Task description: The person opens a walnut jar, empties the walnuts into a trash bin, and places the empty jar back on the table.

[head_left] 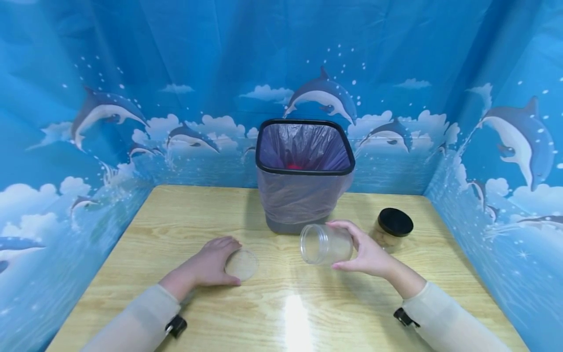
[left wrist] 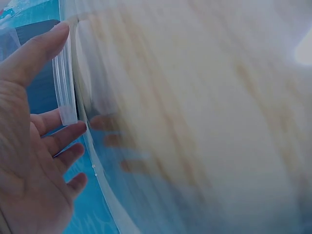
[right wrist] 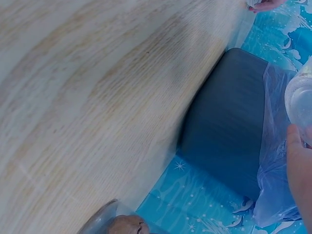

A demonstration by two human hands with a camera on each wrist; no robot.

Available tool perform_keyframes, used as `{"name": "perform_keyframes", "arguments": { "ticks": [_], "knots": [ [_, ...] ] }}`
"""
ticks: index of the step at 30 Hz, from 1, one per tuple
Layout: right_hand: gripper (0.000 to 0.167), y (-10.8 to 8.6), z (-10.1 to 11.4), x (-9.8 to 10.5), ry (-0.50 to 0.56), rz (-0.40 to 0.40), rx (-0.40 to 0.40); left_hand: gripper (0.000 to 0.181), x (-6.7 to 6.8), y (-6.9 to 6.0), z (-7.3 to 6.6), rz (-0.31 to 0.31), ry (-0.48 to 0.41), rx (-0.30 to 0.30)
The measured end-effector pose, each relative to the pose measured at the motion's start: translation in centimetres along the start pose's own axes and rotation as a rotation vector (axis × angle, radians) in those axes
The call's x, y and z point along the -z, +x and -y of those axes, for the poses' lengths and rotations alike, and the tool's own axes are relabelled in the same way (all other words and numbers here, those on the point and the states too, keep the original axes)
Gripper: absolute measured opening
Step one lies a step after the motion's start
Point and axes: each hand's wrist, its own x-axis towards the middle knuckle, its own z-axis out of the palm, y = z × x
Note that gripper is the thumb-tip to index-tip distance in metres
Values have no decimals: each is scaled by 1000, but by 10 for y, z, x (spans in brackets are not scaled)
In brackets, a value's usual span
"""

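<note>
A clear round lid (head_left: 241, 264) lies flat at the table surface, and my left hand (head_left: 210, 263) grips its edge between thumb and fingers. In the left wrist view the lid (left wrist: 66, 83) shows edge-on between the thumb and fingers of my left hand (left wrist: 41, 141). My right hand (head_left: 367, 252) holds a clear, empty-looking jar (head_left: 327, 244) tipped on its side, its open mouth toward the left. The right wrist view shows the jar (right wrist: 301, 100) at the right edge, with part of my right hand (right wrist: 300, 170) against it.
A grey bin (head_left: 303, 195) with a purple liner and black rim stands at the back middle, something red inside. Right of my right hand is a black-lidded jar (head_left: 395, 222) with brown contents, seen as a walnut-like piece (right wrist: 127, 225). Dolphin-print curtains (head_left: 211, 73) surround the table (head_left: 264, 318).
</note>
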Motion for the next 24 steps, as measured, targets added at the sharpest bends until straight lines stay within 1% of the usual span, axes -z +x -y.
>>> {"name": "perform_keyframes", "arguments": {
  "ticks": [3, 8, 11, 19, 24],
  "knots": [
    [90, 0, 0, 0, 1, -1, 2, 94, 1, 0, -1, -11, -7, 8],
    [90, 0, 1, 1, -1, -3, -4, 97, 2, 2, -4, -18, -59, 61],
    [91, 0, 2, 1, -1, -5, -6, 96, 3, 3, -6, -21, -82, 81],
    [90, 0, 3, 2, 7, -3, -5, 98, 7, 5, -10, -32, -118, 74],
    [89, 0, 3, 2, 8, -4, 8, 99, 9, 8, -11, -41, -163, 61]
  ]
}}
